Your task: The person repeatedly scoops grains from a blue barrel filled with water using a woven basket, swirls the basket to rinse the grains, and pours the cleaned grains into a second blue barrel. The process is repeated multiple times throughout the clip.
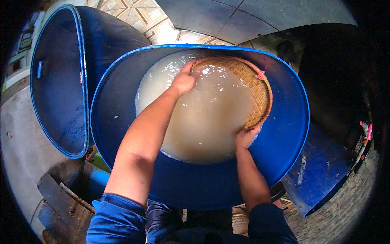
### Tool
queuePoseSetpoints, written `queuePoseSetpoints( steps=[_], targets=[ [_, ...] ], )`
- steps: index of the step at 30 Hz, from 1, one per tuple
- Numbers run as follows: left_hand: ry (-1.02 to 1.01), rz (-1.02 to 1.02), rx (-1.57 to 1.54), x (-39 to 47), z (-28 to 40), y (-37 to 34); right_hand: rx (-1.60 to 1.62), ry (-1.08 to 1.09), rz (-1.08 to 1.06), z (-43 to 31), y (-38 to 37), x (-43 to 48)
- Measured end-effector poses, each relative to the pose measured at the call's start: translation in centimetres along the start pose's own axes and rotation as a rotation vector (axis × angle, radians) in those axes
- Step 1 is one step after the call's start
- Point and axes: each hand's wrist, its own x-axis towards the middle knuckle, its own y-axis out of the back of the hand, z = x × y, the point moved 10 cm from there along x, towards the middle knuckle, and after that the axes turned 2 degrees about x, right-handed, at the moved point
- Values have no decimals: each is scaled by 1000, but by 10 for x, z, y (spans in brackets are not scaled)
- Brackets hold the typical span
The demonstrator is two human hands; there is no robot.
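Note:
A round woven bamboo basket (pixel 259 100) lies tilted and partly sunk in cloudy, brownish water (pixel 195 122) inside a large blue plastic drum (pixel 280 122). My left hand (pixel 185 80) grips the basket's rim at its upper left, thumb on the inside. Lower right, my right hand (pixel 247 137) holds the same rim from the near side, partly in the water. Pink ties bind the rim, one bunched at the upper right. The lower left part of the basket is hidden under the murky water, and so is anything it may hold.
A second blue drum (pixel 58 91) lies on its side at the left. Patterned floor tiles (pixel 146 18) and grey panels (pixel 213 18) are beyond the drum. A blue plastic piece (pixel 317 174) is at the right, and worn boards (pixel 64 198) are at the lower left.

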Motion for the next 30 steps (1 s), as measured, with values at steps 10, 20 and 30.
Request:
queuePoseSetpoints(
  steps=[10,20,30],
  targets=[
    [218,28,-13,-67,-74,53,200,-248,-273,19,-52,-75],
    [472,109,-228,-179,-132,27,-133,-377,-722,65,-31,-89],
    [337,-46,-251,-125,-102,-35,-405,-280,-534,40,23,-4]
  ],
)
